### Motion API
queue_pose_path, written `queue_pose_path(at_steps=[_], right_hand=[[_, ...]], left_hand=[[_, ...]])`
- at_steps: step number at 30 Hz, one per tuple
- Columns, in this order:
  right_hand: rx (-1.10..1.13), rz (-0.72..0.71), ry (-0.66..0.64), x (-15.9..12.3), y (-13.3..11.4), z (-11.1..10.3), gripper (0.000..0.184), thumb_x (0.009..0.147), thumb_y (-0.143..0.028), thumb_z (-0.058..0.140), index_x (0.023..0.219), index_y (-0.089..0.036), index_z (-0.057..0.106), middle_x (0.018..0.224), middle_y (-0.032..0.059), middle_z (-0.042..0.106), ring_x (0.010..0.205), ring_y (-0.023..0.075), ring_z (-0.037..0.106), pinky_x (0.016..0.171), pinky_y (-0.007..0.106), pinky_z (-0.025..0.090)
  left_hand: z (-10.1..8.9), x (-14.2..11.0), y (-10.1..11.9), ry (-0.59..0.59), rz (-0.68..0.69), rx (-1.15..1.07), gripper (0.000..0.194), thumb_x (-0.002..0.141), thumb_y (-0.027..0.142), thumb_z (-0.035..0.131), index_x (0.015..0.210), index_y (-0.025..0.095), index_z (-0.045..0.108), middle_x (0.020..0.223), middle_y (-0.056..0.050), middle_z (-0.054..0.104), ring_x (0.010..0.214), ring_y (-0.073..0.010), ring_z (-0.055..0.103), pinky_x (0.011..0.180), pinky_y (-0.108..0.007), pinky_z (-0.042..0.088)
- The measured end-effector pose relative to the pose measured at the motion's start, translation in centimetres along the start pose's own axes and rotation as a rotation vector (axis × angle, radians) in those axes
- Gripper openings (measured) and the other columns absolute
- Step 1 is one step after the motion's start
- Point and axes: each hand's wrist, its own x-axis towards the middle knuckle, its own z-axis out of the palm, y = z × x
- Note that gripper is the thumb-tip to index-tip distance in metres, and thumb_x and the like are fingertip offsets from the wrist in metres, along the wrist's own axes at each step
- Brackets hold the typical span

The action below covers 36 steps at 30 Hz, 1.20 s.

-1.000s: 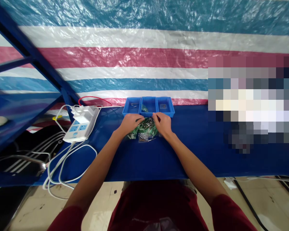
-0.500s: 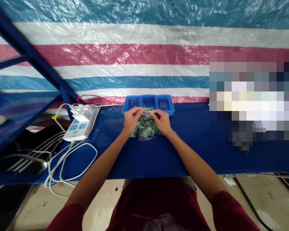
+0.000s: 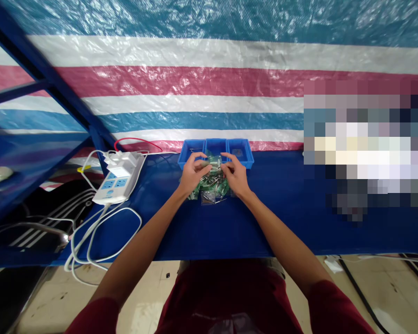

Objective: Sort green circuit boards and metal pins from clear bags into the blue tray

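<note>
Between my two hands is a small clear plastic bag (image 3: 215, 162) with a greenish tint and thin pieces inside. My left hand (image 3: 194, 175) pinches its left side between thumb and fingers. On the right side, my right hand (image 3: 235, 174) grips it the same way. Directly below lies a pile of small bags (image 3: 212, 183) holding green material and thin metal pieces, partly covered by my hands. Just behind the hands stands a blue bin with three compartments (image 3: 216, 144); a few small items lie in its left and right compartments.
A white power strip (image 3: 116, 185) with plugged-in adapters sits on the blue table (image 3: 209, 232) at left, its white cables (image 3: 90, 241) looping over the front edge. A blue metal frame (image 3: 66, 97) slants at left. Striped sheeting (image 3: 195, 83) hangs behind. The right side is blurred out.
The fingers of both hands have spread more and shifted on the small bag, which now shows more of its surface. The view has moved slightly.
</note>
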Motion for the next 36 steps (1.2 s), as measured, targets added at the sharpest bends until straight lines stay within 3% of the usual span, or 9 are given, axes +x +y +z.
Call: queue_pose_path(at_steps=[7,12,15,19,22,24,27,32,36], right_hand=[[-0.089,-0.178,-0.001,0.08,-0.06,-0.24,0.024,0.091,-0.024,0.051,0.110,-0.024,0.066,0.103,0.0060,0.061,0.073,0.0151,0.057,0.063,0.029,0.050],[-0.225,-0.240,0.091,0.26,0.33,-0.23,0.016,0.093,-0.028,0.053,0.090,-0.022,0.068,0.098,0.0072,0.059,0.087,0.0185,0.058,0.076,0.031,0.050],[-0.279,-0.196,0.085,0.44,0.47,-0.40,0.023,0.094,-0.033,0.053,0.080,-0.020,0.064,0.081,0.0045,0.060,0.076,0.0172,0.057,0.070,0.029,0.046],[-0.278,-0.154,0.040,0.57,0.37,-0.51,0.035,0.092,-0.038,0.056,0.063,-0.019,0.057,0.063,0.0003,0.054,0.060,0.0140,0.049,0.061,0.027,0.040],[-0.203,-0.135,0.043,0.42,0.05,-0.41,0.029,0.090,-0.038,0.059,0.069,-0.019,0.062,0.062,-0.0006,0.056,0.058,0.0135,0.049,0.061,0.027,0.041],[-0.147,-0.103,0.060,0.24,-0.22,-0.34,0.019,0.092,-0.035,0.056,0.088,-0.021,0.068,0.064,-0.0018,0.058,0.058,0.0131,0.051,0.063,0.027,0.045],[-0.074,-0.114,0.063,0.02,-0.45,-0.29,0.025,0.097,-0.028,0.044,0.112,-0.024,0.064,0.077,0.0001,0.063,0.061,0.0130,0.055,0.066,0.028,0.049],[-0.133,-0.240,0.051,0.16,-0.23,-0.34,0.018,0.092,-0.024,0.052,0.100,-0.024,0.067,0.111,0.0084,0.062,0.096,0.0194,0.061,0.077,0.033,0.053],[-0.211,-0.171,0.057,0.32,-0.13,-0.39,0.015,0.092,-0.027,0.052,0.093,-0.022,0.066,0.107,0.0086,0.065,0.099,0.0210,0.061,0.087,0.036,0.050]], left_hand=[[0.33,0.02,-0.36,0.010,-0.072,-0.108,0.043,0.076,0.036,0.075,0.106,0.023,0.047,0.063,0.007,0.060,0.047,-0.0091,0.055,0.052,-0.022,0.047],[0.45,-0.12,-0.05,0.001,-0.033,0.006,0.034,0.085,0.052,0.063,0.096,0.020,0.061,0.080,-0.003,0.066,0.064,-0.0142,0.061,0.056,-0.025,0.050],[0.27,-0.21,0.09,0.040,0.071,0.132,0.045,0.089,0.059,0.052,0.080,0.017,0.065,0.096,-0.007,0.067,0.081,-0.0177,0.063,0.066,-0.027,0.051],[0.14,-0.36,0.04,0.054,0.104,0.205,0.037,0.081,0.053,0.067,0.072,0.017,0.062,0.075,-0.003,0.065,0.073,-0.0169,0.062,0.068,-0.027,0.050],[0.28,-0.41,0.20,0.006,0.047,0.102,0.033,0.077,0.047,0.074,0.084,0.017,0.062,0.069,0.000,0.064,0.061,-0.0149,0.062,0.061,-0.027,0.050],[0.38,-0.41,0.41,0.002,0.015,0.030,0.036,0.076,0.042,0.076,0.098,0.019,0.060,0.065,0.002,0.064,0.054,-0.0139,0.063,0.058,-0.026,0.050],[0.42,-0.39,0.60,0.068,0.007,-0.022,0.042,0.076,0.037,0.078,0.107,0.021,0.055,0.055,0.007,0.058,0.046,-0.0121,0.060,0.053,-0.023,0.048],[0.39,-0.32,0.23,0.063,-0.005,-0.056,0.032,0.078,0.046,0.074,0.089,0.018,0.063,0.058,0.003,0.061,0.050,-0.0122,0.059,0.056,-0.025,0.050],[0.23,-0.27,0.12,-0.008,0.003,-0.008,0.043,0.086,0.059,0.059,0.091,0.017,0.069,0.068,-0.003,0.063,0.060,-0.0151,0.060,0.064,-0.030,0.052]])
